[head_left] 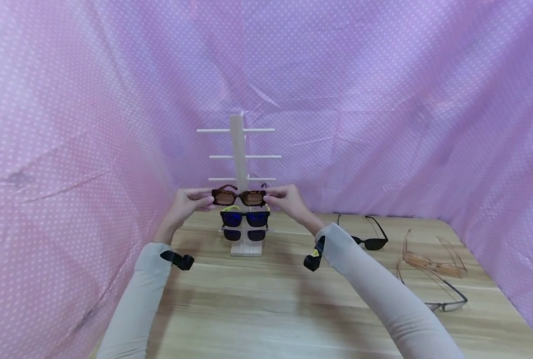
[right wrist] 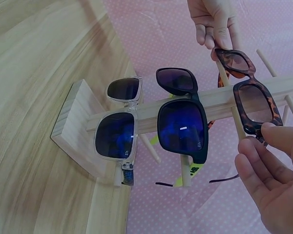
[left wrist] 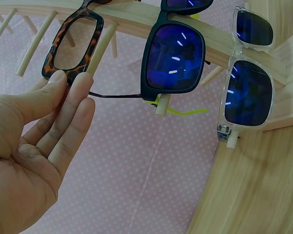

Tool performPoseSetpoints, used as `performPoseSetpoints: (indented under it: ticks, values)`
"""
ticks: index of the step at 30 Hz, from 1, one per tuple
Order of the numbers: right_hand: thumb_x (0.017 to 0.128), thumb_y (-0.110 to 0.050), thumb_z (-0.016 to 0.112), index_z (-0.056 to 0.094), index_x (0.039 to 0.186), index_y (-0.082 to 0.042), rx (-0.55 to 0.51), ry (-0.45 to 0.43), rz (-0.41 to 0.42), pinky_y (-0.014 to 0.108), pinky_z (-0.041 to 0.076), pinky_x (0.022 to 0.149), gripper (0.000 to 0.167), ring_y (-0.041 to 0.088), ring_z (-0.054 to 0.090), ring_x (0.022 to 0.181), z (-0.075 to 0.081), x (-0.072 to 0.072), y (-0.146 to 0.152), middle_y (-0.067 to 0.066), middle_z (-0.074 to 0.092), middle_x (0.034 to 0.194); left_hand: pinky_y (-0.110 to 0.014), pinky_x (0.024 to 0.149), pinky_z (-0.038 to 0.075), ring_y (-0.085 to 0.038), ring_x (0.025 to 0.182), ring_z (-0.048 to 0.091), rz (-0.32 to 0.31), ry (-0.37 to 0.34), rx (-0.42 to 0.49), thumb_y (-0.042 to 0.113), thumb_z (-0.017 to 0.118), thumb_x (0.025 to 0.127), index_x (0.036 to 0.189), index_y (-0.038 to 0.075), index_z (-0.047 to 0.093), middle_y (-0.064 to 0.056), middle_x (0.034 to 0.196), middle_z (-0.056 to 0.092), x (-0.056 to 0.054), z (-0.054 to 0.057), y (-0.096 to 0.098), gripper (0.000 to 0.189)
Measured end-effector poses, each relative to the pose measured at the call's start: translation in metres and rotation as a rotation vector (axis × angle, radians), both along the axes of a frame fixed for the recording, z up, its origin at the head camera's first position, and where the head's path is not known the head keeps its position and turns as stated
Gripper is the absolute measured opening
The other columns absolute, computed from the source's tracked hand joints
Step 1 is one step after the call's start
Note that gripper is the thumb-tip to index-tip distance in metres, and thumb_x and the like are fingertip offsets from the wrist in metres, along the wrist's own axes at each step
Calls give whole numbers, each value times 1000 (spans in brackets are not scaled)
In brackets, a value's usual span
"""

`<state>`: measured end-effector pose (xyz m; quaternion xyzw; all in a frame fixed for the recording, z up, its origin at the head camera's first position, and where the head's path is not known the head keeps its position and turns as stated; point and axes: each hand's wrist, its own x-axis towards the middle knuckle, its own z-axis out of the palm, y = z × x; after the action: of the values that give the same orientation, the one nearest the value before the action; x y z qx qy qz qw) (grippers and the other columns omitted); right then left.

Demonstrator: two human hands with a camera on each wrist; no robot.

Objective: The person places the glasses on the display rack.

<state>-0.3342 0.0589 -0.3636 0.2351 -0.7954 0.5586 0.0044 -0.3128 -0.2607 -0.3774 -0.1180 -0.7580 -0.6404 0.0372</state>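
Note:
Tortoiseshell sunglasses [head_left: 239,197] with brown lenses are held level against a wooden display stand [head_left: 237,149]. My left hand [head_left: 184,205] pinches their left end between thumb and fingers; my right hand [head_left: 290,203] pinches the right end. In the right wrist view, the tortoiseshell frame [right wrist: 258,103] lies by a peg of the stand; whether it rests on it I cannot tell. Just below hang black sunglasses [left wrist: 175,58] with blue lenses and yellow-green temples. Under those, clear-framed sunglasses [right wrist: 116,134] with dark blue lenses sit on the lowest peg.
On the table's right side lie black sunglasses [head_left: 374,244], orange-tinted clear glasses [head_left: 450,269] and thin dark-framed glasses [head_left: 446,305]. Bare pegs [head_left: 262,156] stick out from the stand's upper part. A pink dotted cloth [head_left: 361,99] hangs behind and at both sides.

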Motion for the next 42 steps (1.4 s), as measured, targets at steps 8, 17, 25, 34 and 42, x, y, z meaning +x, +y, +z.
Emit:
performPoseSetpoints:
  ticks: [8, 17, 25, 34, 42]
  values:
    - [95, -4, 71, 72, 118, 6, 15, 6, 15, 25, 64, 74, 26, 11, 73, 78, -1, -2, 2, 24, 76, 103, -30, 74, 66, -10, 72, 76, -21, -33, -21, -6, 67, 94, 134, -19, 53, 9, 81, 77, 4, 4, -1, 44]
    - [96, -6, 70, 73, 119, 5, 32, 15, 28, 43, 65, 81, 25, 19, 75, 82, -1, -2, 4, 24, 76, 106, -29, 73, 66, -10, 71, 76, -29, -13, -64, -3, 69, 94, 133, -19, 55, 3, 85, 78, 7, 6, -3, 44]
    - [96, -8, 70, 74, 119, 2, 52, 4, 16, 22, 61, 73, 25, 5, 69, 77, 0, 0, 3, 21, 77, 107, -30, 75, 66, -10, 72, 76, -39, -27, -72, -2, 68, 95, 133, -18, 55, 4, 87, 78, 8, 7, -3, 44]
    - [96, -8, 71, 75, 117, 1, 54, -13, 16, 47, 62, 82, 24, 19, 71, 83, 0, 2, 4, 20, 77, 105, -39, 81, 65, -12, 78, 77, -55, -23, -142, 2, 69, 96, 133, -15, 57, -15, 98, 79, 8, 7, -5, 42]
    - [96, -7, 71, 73, 120, 2, 61, 8, 13, 16, 51, 61, 26, 9, 67, 74, 2, -1, 4, 22, 77, 103, -33, 78, 66, -12, 78, 77, -62, -25, -147, 0, 67, 97, 136, -14, 55, -19, 102, 78, 7, 9, -7, 44]
